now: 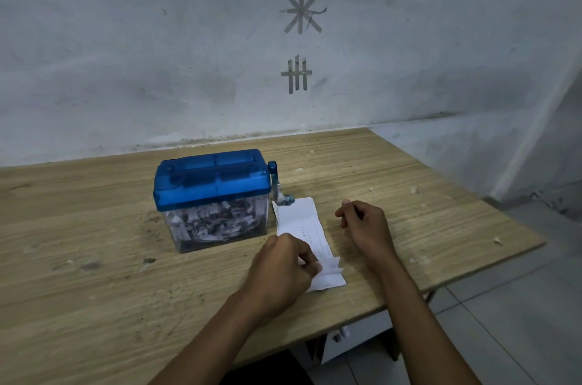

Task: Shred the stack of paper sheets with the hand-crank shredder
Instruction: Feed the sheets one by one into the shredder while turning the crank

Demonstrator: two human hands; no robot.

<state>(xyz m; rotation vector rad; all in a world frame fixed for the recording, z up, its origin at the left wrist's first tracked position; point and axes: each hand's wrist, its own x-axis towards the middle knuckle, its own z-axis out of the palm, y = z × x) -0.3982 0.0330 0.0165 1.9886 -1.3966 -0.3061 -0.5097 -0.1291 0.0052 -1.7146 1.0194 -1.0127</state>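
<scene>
A hand-crank shredder point(211, 195) with a blue lid and a clear bin full of paper shreds stands on the wooden table point(94, 252). Its crank handle point(280, 192) hangs down on the right side. A stack of narrow white paper sheets point(304, 227) lies just right of the shredder. My left hand point(283, 265) pinches the near end of the sheets, whose edges are lifted there. To the right of the stack, my right hand point(362, 224) hovers with loosely curled fingers and holds nothing.
Small paper scraps point(497, 240) dot the table's right part. The table's right edge point(491, 265) drops to a tiled floor. A grey wall with tape marks point(300, 7) rises directly behind the table.
</scene>
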